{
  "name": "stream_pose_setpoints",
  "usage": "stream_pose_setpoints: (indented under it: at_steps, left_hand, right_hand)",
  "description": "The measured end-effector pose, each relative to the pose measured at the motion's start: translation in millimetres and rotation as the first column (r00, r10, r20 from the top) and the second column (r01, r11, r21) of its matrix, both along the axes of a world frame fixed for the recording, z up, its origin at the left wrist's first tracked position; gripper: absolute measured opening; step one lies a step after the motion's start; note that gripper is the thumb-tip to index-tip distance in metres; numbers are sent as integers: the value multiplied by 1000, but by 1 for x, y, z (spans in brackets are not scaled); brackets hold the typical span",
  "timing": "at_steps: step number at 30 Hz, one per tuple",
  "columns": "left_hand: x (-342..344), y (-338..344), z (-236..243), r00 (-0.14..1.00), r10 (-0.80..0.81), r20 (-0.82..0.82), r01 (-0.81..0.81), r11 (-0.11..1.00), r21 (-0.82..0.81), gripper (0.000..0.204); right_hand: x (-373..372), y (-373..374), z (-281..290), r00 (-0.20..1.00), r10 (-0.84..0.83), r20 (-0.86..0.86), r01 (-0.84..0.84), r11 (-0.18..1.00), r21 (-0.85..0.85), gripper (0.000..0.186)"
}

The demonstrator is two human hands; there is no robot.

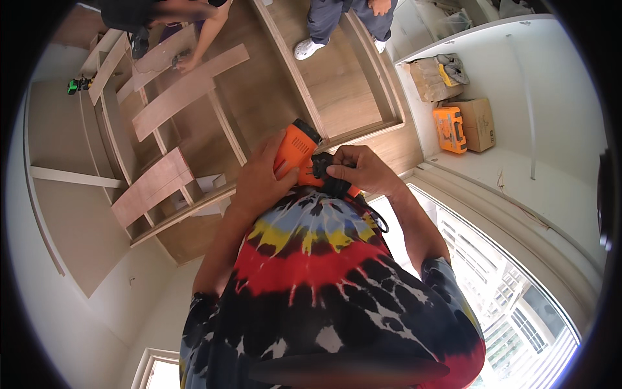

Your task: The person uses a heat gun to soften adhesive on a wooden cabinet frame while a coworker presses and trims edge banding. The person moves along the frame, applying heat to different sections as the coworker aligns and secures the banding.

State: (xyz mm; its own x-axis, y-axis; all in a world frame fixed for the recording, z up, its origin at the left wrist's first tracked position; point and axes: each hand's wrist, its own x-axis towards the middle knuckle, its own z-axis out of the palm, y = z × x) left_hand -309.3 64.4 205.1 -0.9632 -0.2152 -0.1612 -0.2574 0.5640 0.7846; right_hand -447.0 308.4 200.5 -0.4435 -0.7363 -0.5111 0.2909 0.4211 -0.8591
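Observation:
Close to my body I hold an orange power tool with a black end cap and vent slots in its casing. Around its orange body wraps my left hand, the fingers on the far side. My right hand pinches a black knobbed part on the tool's right side, thumb against fingers. Below that hand a black cord or strap loops down beside my shirt. The tool's lower end is partly hidden by my hand and shirt, and its exact kind cannot be made out.
A wooden frame with open compartments lies ahead, loose boards across it. A co-worker's hand works at far left near a green-lit device. Another person's shoe stands inside. An orange case and cardboard box sit right, above a window.

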Motion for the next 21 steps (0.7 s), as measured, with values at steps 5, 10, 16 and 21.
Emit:
stream_pose_setpoints:
  at_steps: [5, 10, 16, 21]
  left_hand:
    - [-3, 18, -20, 949, -173, -263, 121, 971, -204, 51]
    - [-15, 32, -9, 984, -64, 168, 48, 994, 95, 45]
    - [-49, 60, -18, 922, -152, 355, -10, 910, 415, 39]
    - [-49, 67, -26, 948, -72, 310, -69, 904, 422, 37]
  right_hand:
    - [14, -12, 1, 971, -58, -233, 59, 998, -2, 24]
    - [26, -9, 9, 931, -124, -344, 196, 964, 182, 24]
    - [19, 4, 15, 926, -164, -339, 239, 951, 194, 23]
    - [23, 8, 15, 831, -150, -535, 279, 946, 167, 15]
